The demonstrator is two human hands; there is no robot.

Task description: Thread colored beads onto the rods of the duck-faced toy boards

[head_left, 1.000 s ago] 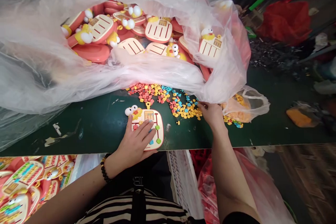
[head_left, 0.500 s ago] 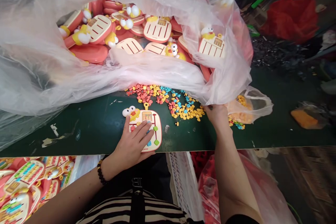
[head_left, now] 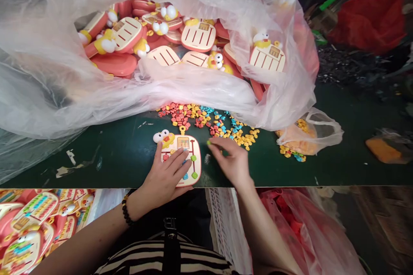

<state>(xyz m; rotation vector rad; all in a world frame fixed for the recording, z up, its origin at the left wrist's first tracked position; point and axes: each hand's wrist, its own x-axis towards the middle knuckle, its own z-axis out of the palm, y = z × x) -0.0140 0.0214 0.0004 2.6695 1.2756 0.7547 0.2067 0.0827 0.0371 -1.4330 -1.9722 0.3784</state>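
A cream and pink toy board (head_left: 197,167) with a yellow duck head and a small ring on top lies on the green table. Red, blue and green buttons sit along its slots. My left hand (head_left: 164,174) grips the board, its fingers spread across the face and the thumb along the near edge; part of the face is hidden beneath. Just right of the board, my right hand (head_left: 234,161) pinches a small green button (head_left: 209,142) between thumb and fingertips. Behind it spreads a pile of loose red, yellow and blue buttons (head_left: 247,138).
A large clear plastic bag (head_left: 180,88) full of similar boards lies across the back. On the right are a small bag (head_left: 322,131) and an orange packet (head_left: 383,150). Below the table edge are a heap of button-filled boards (head_left: 35,210) and a white crate (head_left: 226,223).
My right hand has moved left from the far right of the loose pile to beside the board, and a green button now shows in its fingertips. My left hand stays on the board.
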